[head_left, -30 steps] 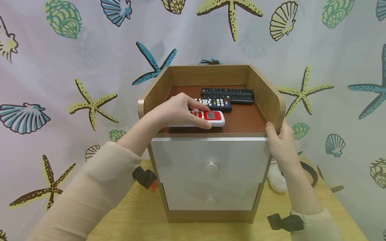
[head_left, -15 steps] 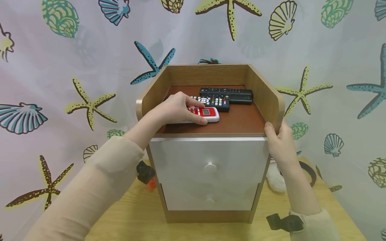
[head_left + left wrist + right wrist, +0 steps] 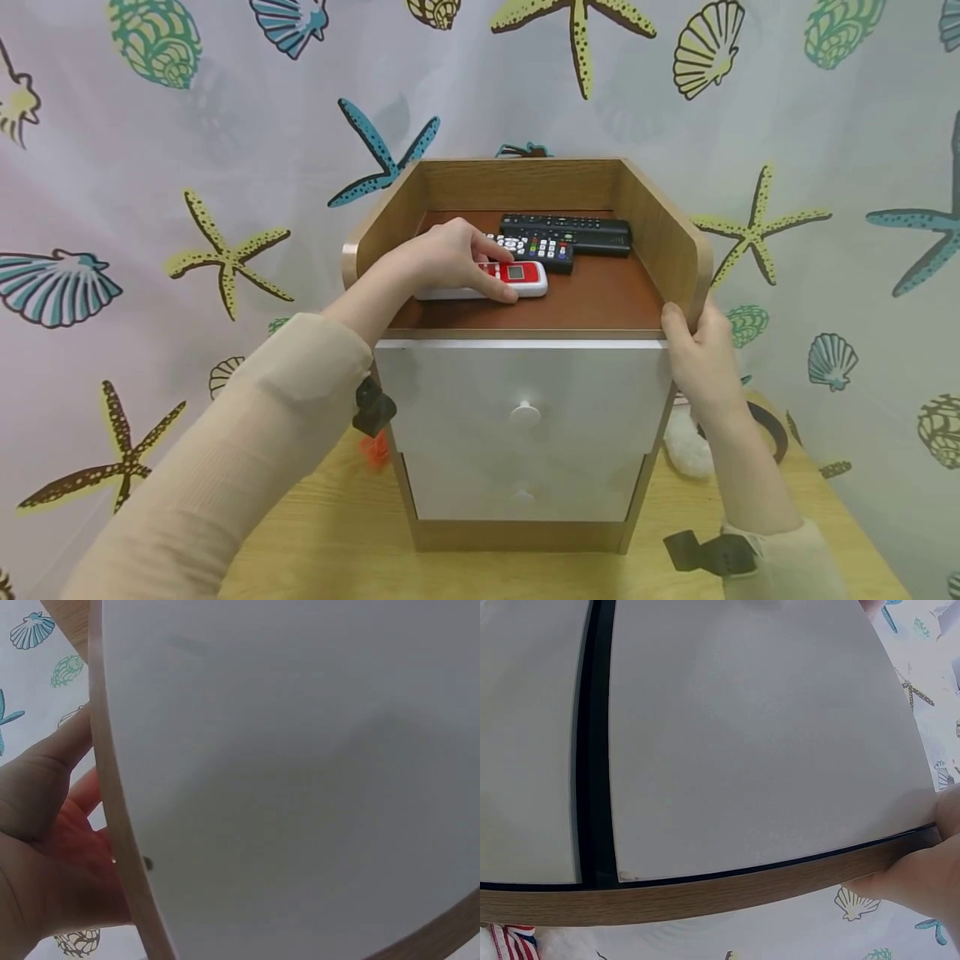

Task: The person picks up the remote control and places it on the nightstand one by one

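Note:
My left hand (image 3: 453, 254) is over the top shelf of a small wooden cabinet (image 3: 667, 242). Its thumb and fingers hold a red and white remote control (image 3: 531, 273) from above, near the shelf's front. Just behind that lies a black remote control (image 3: 558, 254) with white and coloured buttons, partly covered by the hand. Two slim black remote controls (image 3: 603, 237) lie farther back. My right hand (image 3: 699, 358) grips the front edge of the cabinet's right side panel. In the right wrist view, that hand's thumb and fingers (image 3: 919, 877) wrap this wooden edge.
Two white drawers (image 3: 450, 400) with round knobs (image 3: 525, 414) face me. The cabinet stands on a light wooden table (image 3: 330, 533). Right of it are a fluffy white object (image 3: 686, 450) and a dark curved band (image 3: 772, 429); something orange (image 3: 375, 450) is at left. A patterned curtain (image 3: 480, 75) hangs behind.
My left hand has moved the red and white remote control back and slightly left, away from the shelf's front edge, towards the black ones. The right hand keeps its grip on the panel.

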Demonstrator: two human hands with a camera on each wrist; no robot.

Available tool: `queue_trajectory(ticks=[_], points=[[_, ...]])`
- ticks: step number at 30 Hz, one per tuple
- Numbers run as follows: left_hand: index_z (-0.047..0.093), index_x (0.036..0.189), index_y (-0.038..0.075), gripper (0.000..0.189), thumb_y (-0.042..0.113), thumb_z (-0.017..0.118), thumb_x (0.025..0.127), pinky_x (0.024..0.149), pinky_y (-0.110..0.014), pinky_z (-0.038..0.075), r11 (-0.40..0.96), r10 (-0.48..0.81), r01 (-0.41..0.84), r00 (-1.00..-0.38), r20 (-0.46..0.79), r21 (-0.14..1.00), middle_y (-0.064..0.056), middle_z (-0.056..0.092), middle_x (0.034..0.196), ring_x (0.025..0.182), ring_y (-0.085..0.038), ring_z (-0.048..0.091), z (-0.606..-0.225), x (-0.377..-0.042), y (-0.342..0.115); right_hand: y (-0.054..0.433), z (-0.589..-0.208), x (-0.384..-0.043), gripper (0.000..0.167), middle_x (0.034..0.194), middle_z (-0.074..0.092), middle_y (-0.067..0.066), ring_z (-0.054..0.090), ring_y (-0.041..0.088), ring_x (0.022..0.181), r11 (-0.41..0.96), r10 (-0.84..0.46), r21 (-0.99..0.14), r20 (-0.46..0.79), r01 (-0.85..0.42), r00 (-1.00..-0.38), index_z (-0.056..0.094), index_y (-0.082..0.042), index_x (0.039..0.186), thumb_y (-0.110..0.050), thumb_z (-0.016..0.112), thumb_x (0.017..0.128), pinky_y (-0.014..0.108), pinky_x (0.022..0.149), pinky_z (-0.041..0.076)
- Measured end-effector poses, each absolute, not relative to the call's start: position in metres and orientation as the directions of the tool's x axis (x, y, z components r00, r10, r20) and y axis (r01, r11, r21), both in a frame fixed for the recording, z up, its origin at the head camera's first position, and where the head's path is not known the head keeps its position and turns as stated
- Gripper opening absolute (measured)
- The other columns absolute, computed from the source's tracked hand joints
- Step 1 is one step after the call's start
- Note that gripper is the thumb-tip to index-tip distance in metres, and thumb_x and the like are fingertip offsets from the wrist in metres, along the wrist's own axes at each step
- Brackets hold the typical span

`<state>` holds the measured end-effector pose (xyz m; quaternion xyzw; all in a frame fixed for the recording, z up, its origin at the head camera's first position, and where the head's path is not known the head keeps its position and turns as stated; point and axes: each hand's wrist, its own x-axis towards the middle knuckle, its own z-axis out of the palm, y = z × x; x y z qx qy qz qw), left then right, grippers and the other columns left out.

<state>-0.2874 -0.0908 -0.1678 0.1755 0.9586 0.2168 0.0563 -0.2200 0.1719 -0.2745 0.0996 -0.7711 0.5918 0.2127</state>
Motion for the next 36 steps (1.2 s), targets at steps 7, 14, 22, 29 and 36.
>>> queue_trajectory(ticks=[7,14,22,29,36], points=[[0.061,0.127,0.024,0.057,0.039,0.078,0.075,0.096,-0.037,0.039,0.844,0.377,0.325,-0.925,-0.041,0.426,-0.005,0.050,0.137,0.117,-0.020,0.042,-0.167,-0.290,-0.092,0.171,-0.275,-0.220,0.045,0.139,0.043,0.020,0.040,0.031,0.128,0.306,0.104,-0.859,0.459,-0.411,-0.882,0.033,0.001,0.139,-0.019,0.037,0.099,0.054,0.108,0.029],[0.059,0.128,0.022,0.058,0.036,0.078,0.075,0.096,-0.038,0.041,0.825,0.389,0.339,-0.921,-0.018,0.452,-0.007,0.058,0.125,0.117,-0.021,0.047,-0.162,-0.287,-0.099,0.171,-0.276,-0.220,0.045,0.139,0.044,0.020,0.041,0.031,0.127,0.308,0.107,-0.859,0.458,-0.409,-0.882,0.034,0.000,0.139,-0.018,0.037,0.098,0.052,0.108,0.030],[0.057,0.130,0.019,0.054,0.033,0.073,0.081,0.103,-0.047,0.040,0.772,0.423,0.394,-0.904,0.060,0.499,-0.005,0.052,0.137,0.126,-0.024,0.045,-0.147,-0.268,-0.116,0.172,-0.276,-0.220,0.045,0.139,0.043,0.020,0.040,0.031,0.128,0.300,0.101,-0.855,0.469,-0.423,-0.877,0.033,0.000,0.140,-0.017,0.037,0.098,0.053,0.108,0.030],[0.055,0.131,0.022,0.049,0.035,0.068,0.085,0.099,-0.047,0.044,0.699,0.390,0.418,-0.903,0.181,0.580,0.000,0.053,0.135,0.124,-0.023,0.049,-0.138,-0.230,-0.133,0.173,-0.277,-0.221,0.045,0.139,0.043,0.021,0.040,0.031,0.128,0.302,0.098,-0.851,0.475,-0.429,-0.874,0.033,0.000,0.140,-0.017,0.037,0.098,0.053,0.107,0.030],[0.054,0.131,0.024,0.046,0.032,0.066,0.087,0.101,-0.047,0.042,0.571,0.293,0.473,-0.881,0.372,0.671,0.002,0.056,0.133,0.121,-0.017,0.053,-0.144,-0.196,-0.152,0.174,-0.276,-0.221,0.046,0.141,0.042,0.020,0.039,0.031,0.128,0.296,0.099,-0.863,0.453,-0.408,-0.886,0.032,0.000,0.141,-0.018,0.037,0.098,0.054,0.108,0.029]])
